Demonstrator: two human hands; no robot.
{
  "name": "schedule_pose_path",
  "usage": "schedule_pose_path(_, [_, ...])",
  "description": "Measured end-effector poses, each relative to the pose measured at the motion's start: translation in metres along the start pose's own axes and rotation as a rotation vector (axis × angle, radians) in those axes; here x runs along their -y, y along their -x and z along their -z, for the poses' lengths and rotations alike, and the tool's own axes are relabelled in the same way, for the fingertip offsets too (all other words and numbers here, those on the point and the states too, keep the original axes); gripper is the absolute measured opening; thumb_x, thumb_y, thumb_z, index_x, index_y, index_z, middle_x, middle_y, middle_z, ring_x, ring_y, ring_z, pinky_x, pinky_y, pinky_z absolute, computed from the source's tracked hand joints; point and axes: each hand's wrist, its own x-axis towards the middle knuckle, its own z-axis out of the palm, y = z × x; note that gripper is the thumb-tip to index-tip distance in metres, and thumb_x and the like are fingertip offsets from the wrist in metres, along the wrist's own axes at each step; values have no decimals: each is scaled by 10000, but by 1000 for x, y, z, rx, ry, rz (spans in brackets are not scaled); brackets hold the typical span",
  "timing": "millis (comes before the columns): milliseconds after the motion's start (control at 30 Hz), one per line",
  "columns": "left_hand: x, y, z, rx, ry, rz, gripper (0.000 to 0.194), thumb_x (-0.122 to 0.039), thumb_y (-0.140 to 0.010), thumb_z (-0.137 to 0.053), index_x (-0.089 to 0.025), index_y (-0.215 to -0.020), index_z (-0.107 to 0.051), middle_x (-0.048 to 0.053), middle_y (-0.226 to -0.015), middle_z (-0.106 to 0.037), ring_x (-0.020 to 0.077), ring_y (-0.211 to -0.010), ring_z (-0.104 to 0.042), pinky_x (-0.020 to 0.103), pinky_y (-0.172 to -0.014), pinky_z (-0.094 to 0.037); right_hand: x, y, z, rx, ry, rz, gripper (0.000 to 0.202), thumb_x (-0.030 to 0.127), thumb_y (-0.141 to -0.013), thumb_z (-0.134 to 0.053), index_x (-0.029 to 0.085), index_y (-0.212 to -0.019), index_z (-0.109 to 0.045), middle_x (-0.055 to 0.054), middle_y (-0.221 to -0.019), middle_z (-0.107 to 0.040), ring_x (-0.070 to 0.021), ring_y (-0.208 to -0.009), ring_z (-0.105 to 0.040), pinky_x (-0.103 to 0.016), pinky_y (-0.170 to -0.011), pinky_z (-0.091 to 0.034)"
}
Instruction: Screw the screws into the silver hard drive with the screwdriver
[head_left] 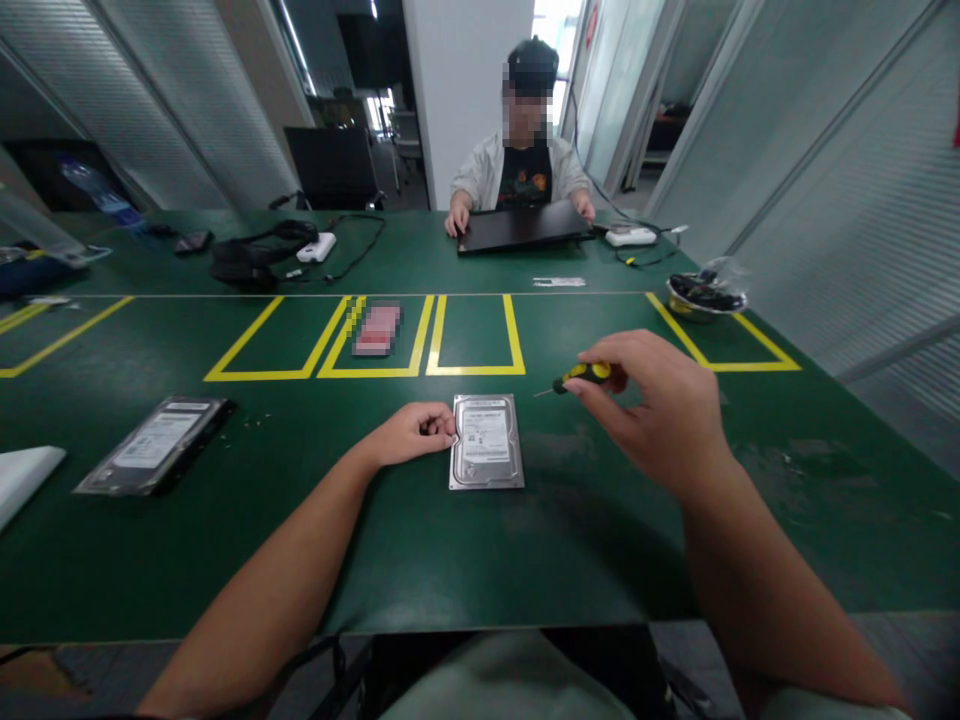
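- Shirt (502,685) is sitting nearest.
- Left hand (412,434), curled, grip unclear, is touching the drive (486,442) lying on the table (420,560), likely steadying its left edge.
- Right hand (660,400), apart, is clasping the screwdriver (594,373) by its handle, seemingly freeing its tip.

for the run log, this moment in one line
left hand: at left edge of hard drive | right hand: holds screwdriver, tip off hard drive

Remotely I observe, left to right along the green table (300,590), a plastic bottle (105,195), black strapped gear (251,262) beside a white device (316,247), a blurred pink object (377,330) within yellow tape (375,373), a capped person (525,172) holding a dark panel (517,230), and a bowl (705,312) of dark items (699,291).
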Motion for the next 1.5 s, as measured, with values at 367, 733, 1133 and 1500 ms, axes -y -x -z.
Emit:
schedule_pose_path(367, [4, -1, -4, -86, -27, 19, 204, -326, -815, -640, -156, -770, -537, -44, -672, -475, 82, -607, -410, 204, -564, -313, -64, 82, -28, 116, 285, -312, 146, 333, -922, -534, 193, -890, -560, -75, -868, -599, -205, -786, -560, -312, -677, -444])
schedule_pose_path(733, [2, -4, -11, -276, -30, 33, 188, -314, -802, -629, -169, -758, -517, -56, -631, -445, 83, -564, -393, 203, -527, -296, -53, 98, -55, 503, 291, -526, 214, 286, -944, -454, 173, -1110, -529, -97, -1072, -550, -159, -707, -549, -277, -573, -364])
schedule_pose_path(1133, [-12, -26, -44, -772, 274, 168, 124, -267, -722, -628, -173, -751, -553, -42, -662, -527, 99, -614, -483, 219, -589, -371, -59, 103, -57, 562, 250, -579, 284, 334, -943, -473, 195, -1189, -498, -97, -1123, -547, -184, -752, -598, -288, -602, -381])
schedule_pose_path(1500, [-22, -37, -54, -1038, 374, 273, 128, -274, -709, -600, -179, -779, -550, -27, -688, -533, 111, -658, -500, 235, -649, -423, -63, 104, -56, 577, 202, -563, 335, 367, -943, -477, 200, -1232, -510, -113, -1158, -562, -211, -823, -621, -304, -645, -422])
